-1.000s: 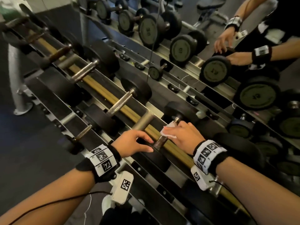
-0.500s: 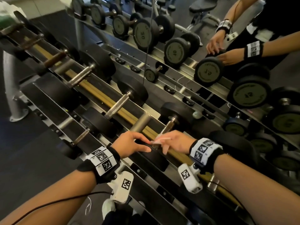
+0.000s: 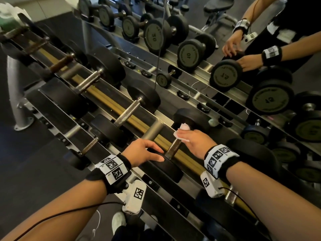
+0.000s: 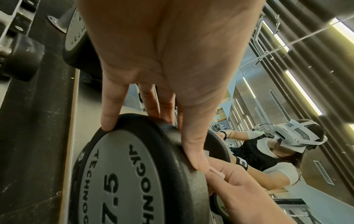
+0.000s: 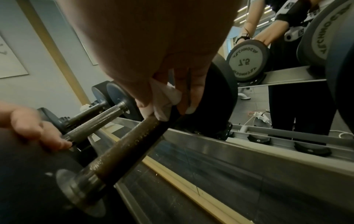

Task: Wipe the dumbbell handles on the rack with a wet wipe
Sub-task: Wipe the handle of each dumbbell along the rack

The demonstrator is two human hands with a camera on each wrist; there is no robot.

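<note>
Your wet wipe [image 3: 182, 132] is white against a rusty brown handle [image 3: 173, 146]. The dumbbell's end plate [image 4: 122, 178] is grey, rimmed black, with black lettering. Your wristbands [image 3: 219, 158] carry black-and-white square codes.

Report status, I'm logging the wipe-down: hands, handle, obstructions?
Left hand rests on the dumbbell's near head. Right hand grips wet wipe around the handle's far end. Nothing in the way.

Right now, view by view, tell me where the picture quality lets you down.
Head view: sharp and wide-angle, with mirror reflections behind the rack doubling the dumbbells. Left wrist view: the left hand fills the top, soft and out of focus; bright ceiling strips glare at right. Right wrist view: dim, the right hand a dark blur, while the wet wipe and handle stay readable.
</note>
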